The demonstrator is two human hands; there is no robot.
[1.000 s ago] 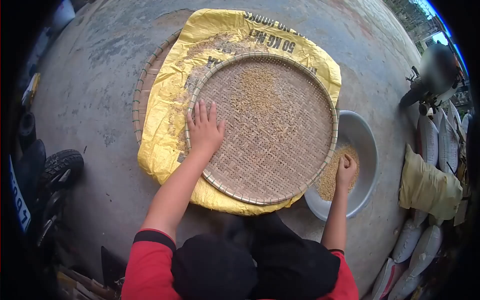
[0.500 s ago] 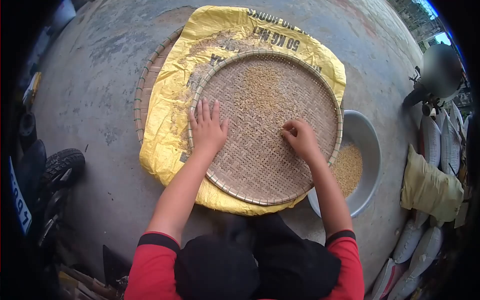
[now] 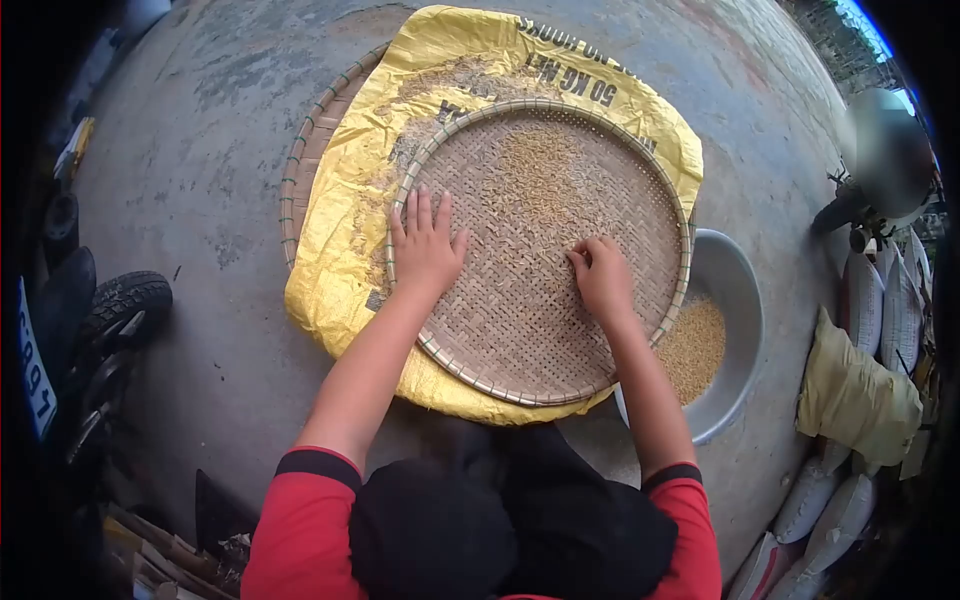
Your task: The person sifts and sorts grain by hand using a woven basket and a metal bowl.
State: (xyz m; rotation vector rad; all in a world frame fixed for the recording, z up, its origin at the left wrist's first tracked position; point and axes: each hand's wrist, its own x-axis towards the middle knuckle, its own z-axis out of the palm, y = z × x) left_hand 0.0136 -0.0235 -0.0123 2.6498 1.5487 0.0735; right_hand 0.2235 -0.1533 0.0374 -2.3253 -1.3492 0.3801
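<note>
Bamboo sieve (image 3: 600, 330) under both hands, left (image 3: 428, 250) flat, right (image 3: 601, 277) fingers curled on grain; sack (image 3: 345, 200) reads "50 KG".

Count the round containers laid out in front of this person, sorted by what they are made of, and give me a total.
Woven bamboo trays: 2, the sieve tray under both hands and a second tray peeking from beneath the yellow sack.
Metal basins: 1, the basin holding grain.
Total: 3
</note>
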